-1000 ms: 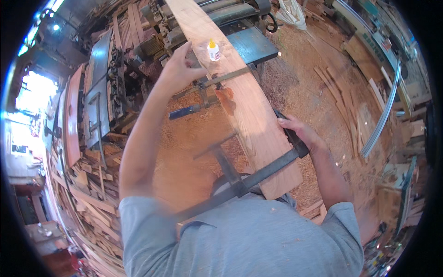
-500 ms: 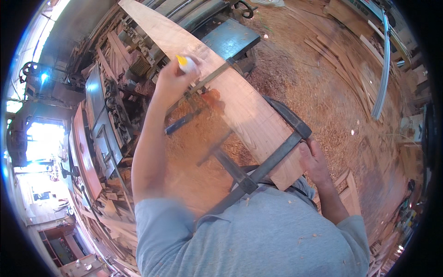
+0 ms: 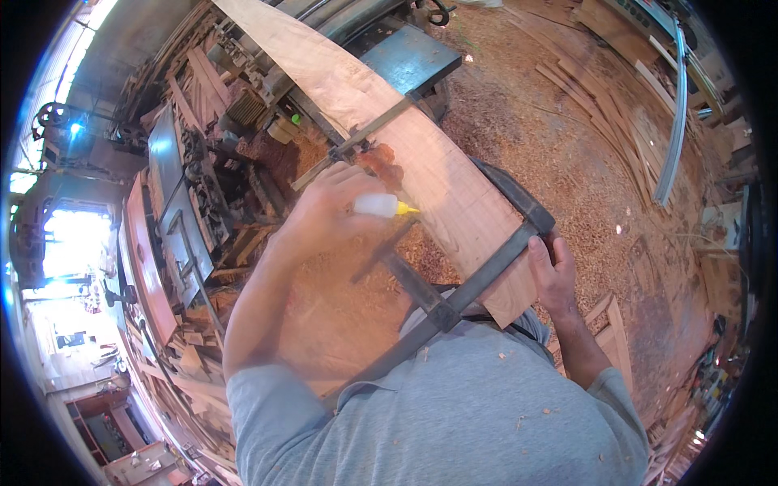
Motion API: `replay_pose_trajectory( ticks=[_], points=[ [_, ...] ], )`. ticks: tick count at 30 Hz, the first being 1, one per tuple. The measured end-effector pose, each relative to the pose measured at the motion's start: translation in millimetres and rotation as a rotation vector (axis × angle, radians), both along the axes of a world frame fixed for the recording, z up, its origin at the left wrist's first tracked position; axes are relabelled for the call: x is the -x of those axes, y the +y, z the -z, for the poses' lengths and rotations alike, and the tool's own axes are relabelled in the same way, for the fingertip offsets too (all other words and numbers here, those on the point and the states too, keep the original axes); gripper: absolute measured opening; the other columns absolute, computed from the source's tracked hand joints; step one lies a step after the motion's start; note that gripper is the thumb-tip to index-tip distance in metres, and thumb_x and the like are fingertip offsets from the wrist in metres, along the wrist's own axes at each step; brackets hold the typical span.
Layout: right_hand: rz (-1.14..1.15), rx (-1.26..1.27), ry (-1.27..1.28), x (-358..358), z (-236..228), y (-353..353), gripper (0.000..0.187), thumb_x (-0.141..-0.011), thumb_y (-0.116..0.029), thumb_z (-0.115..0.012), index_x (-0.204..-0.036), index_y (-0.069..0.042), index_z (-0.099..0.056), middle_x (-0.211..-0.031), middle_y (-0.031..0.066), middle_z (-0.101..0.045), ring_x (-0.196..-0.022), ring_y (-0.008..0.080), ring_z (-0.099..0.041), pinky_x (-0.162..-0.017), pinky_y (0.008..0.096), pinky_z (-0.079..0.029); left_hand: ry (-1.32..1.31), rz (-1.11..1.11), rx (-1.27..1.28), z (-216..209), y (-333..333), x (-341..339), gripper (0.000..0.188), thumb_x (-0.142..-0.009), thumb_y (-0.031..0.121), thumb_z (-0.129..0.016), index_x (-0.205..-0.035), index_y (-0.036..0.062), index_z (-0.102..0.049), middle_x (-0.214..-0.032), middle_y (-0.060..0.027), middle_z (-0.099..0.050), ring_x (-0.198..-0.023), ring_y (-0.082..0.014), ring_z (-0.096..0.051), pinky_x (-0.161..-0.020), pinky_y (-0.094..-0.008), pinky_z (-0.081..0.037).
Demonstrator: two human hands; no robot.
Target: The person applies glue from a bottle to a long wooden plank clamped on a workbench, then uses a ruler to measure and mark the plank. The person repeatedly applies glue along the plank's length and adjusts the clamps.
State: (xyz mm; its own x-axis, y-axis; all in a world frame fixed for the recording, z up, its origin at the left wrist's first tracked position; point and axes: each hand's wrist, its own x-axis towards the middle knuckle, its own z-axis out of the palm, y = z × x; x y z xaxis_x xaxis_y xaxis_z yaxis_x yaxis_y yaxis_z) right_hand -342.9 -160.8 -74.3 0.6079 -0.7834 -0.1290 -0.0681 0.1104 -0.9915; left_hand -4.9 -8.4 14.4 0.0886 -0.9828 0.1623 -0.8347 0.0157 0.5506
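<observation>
A small white squeeze bottle with a yellow nozzle lies sideways in my left hand, whose fingers are closed round it. Its nozzle points right, at the left edge of a long pale wooden board. A dark metal bar clamp crosses the near end of the board. At that clamp's right end, my right hand has its thumb by the bar and its fingers partly hidden behind the jaw. Farther up, a second bar clamp spans the board, with a reddish-brown patch near it.
Beyond the board stands a machine with a flat metal table. Wood scraps and machinery crowd the left side. Shavings cover the floor, and long wooden strips lie at the right. A wooden frame rests behind my right forearm.
My left hand has come back toward me with the bottle, from beside the far clamp. The nozzle has turned from pointing up-left to pointing right. My right hand stays by the near clamp.
</observation>
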Motion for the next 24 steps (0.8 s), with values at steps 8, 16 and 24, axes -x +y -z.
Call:
replay_pose_trajectory(
  ticks=[8,16,24],
  points=[
    [-0.012,0.067,0.076,7.3,5.4,-4.0,0.027,-0.103,-0.02,-0.059,-0.119,0.002,-0.058,-0.109,0.005,-0.063,-0.1,0.0102,-0.056,-0.088,0.028,-0.046,0.002,0.003,-0.01,-2.9,-1.4,0.0,0.038,-0.067,0.014,-0.086,-0.101,0.0089,-0.071,-0.093,-0.004,-0.067,-0.091,-0.024,-0.061,-0.081,-0.0361,-0.05],
    [0.014,0.074,0.017,1.6,2.0,-1.8,0.025,-0.103,-0.02,-0.059,-0.115,0.002,-0.059,-0.107,0.0051,-0.064,-0.098,0.0101,-0.055,-0.087,0.0285,-0.045,-0.004,0.026,0.02,-1.8,-2.9,-0.3,0.036,-0.068,0.015,-0.086,-0.099,0.008,-0.071,-0.092,-0.004,-0.067,-0.09,-0.0236,-0.062,-0.08,-0.0361,-0.05],
    [0.021,0.065,0.049,2.1,-0.2,-0.1,0.018,-0.103,-0.019,-0.058,-0.099,-0.002,-0.055,-0.093,-0.001,-0.056,-0.084,0.0057,-0.046,-0.073,0.0248,-0.04,-0.036,-0.007,0.041,-4.1,-3.7,-1.6,0.035,-0.068,0.011,-0.085,-0.099,0.0068,-0.071,-0.093,-0.0052,-0.068,-0.09,-0.0243,-0.063,-0.08,-0.0358,-0.051]
  ],
)
